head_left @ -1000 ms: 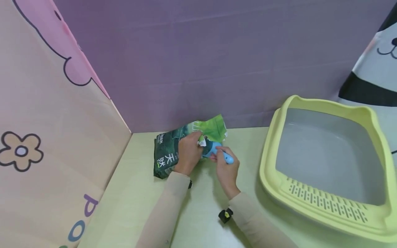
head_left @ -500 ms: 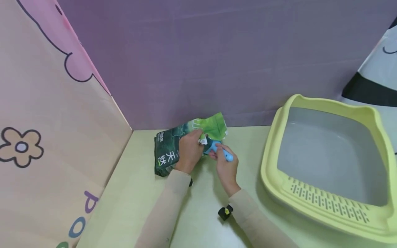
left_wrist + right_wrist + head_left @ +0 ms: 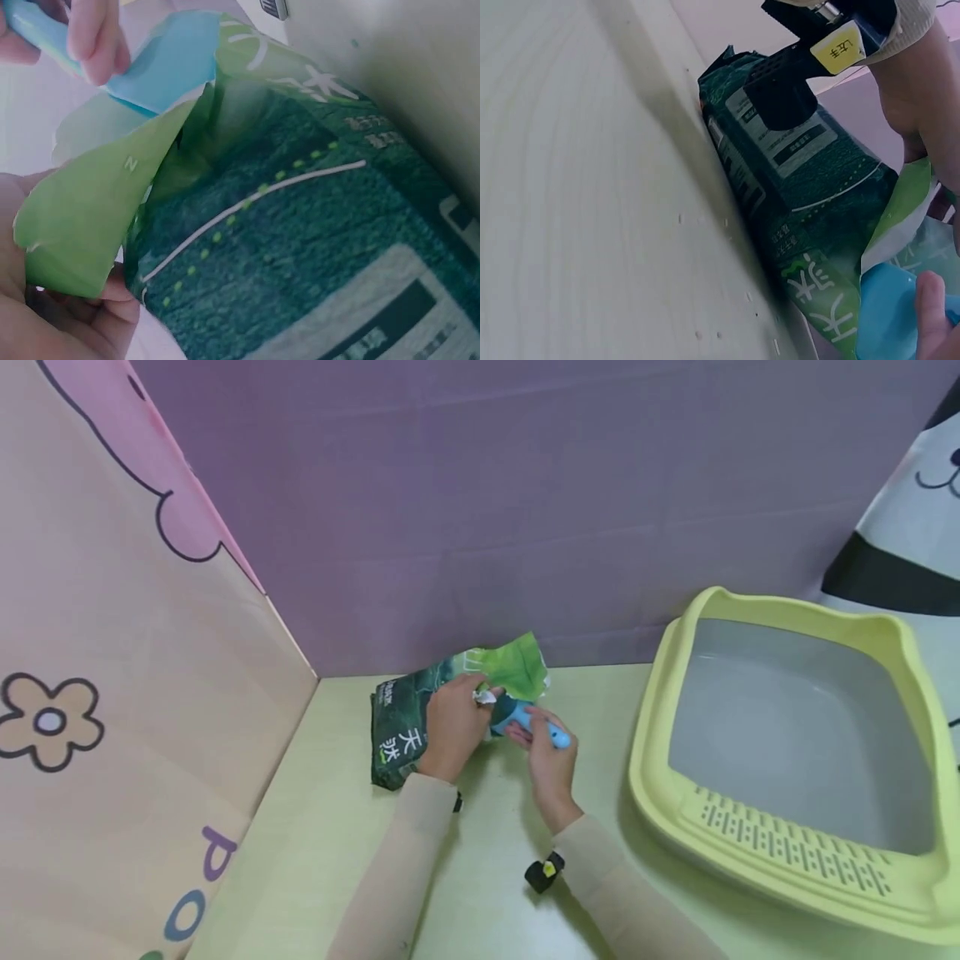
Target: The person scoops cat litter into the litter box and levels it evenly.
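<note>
A dark green and light green printed bag (image 3: 397,718) lies on its side on the table, its torn mouth facing right. My left hand (image 3: 455,727) grips the bag's front edge at the opening; the left wrist view shows the light green flap (image 3: 97,195) pinched between thumb and fingers. Into that mouth reaches a light blue scoop (image 3: 169,67), its front end hidden inside the bag. My right hand (image 3: 551,768) holds the scoop's handle, fingers curled round it, with the handle's end sticking out beyond the hand.
To the right stands a yellow-rimmed litter box (image 3: 648,760) with a grey inside and a slotted front ledge. A purple backdrop (image 3: 480,527) rises right behind the bag. A printed panel (image 3: 187,677) closes the left side. A few small bits lie on the tabletop (image 3: 630,225).
The scoop's handle has shifted slightly to the right and down with my right hand. My left hand stays at the bag's mouth.
</note>
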The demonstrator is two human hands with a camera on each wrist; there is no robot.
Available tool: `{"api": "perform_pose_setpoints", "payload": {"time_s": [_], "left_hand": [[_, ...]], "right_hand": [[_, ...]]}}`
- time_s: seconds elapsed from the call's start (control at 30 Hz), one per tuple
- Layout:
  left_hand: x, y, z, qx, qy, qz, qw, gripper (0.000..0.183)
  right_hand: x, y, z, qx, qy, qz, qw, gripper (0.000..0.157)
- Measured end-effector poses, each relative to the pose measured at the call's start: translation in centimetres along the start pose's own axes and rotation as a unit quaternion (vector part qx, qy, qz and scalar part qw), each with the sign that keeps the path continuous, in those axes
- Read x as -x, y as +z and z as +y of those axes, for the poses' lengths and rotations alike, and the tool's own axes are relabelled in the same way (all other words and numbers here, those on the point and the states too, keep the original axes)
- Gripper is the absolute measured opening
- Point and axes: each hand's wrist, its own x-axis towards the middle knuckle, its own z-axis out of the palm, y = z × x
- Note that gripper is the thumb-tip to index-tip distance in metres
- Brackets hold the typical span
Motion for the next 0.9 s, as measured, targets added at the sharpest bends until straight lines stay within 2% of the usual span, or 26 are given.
{"api": "perform_pose_setpoints", "payload": {"time_s": [0.2,0.37,0.6,0.9], "left_hand": [[-0.26,-0.32,-0.28,-0.005,-0.033,-0.030,0.9990,0.034],[-0.18,-0.42,-0.34,0.008,-0.054,-0.045,0.9975,0.020],[-0.14,-0.24,-0.43,0.053,-0.046,-0.008,0.9975,0.015],[-0.09,-0.07,-0.52,0.073,-0.045,0.016,0.9962,0.014]], "right_hand": [[-0.11,0.32,0.01,-0.027,0.023,0.009,0.999,0.029],[-0.16,0.26,0.05,-0.045,0.041,0.016,0.998,0.029],[-0.02,0.40,0.08,-0.051,0.043,0.008,0.998,0.030],[-0.29,0.42,0.33,-0.068,0.062,0.016,0.996,0.031]]}}
